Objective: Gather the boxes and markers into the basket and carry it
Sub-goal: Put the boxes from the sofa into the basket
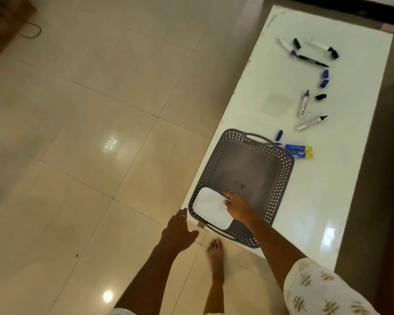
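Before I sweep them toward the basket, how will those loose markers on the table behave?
The markers look round-barrelled, so they will probably roll on the glossy table. Separate caps likely scatter. Both seem light; the basket wall would block a flat sweep.

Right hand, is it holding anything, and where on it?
The right hand holds the white box by its right edge, inside the grey basket.

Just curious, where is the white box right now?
The white box sits in the near-left corner of the grey basket on the white table, with the right hand holding its edge.
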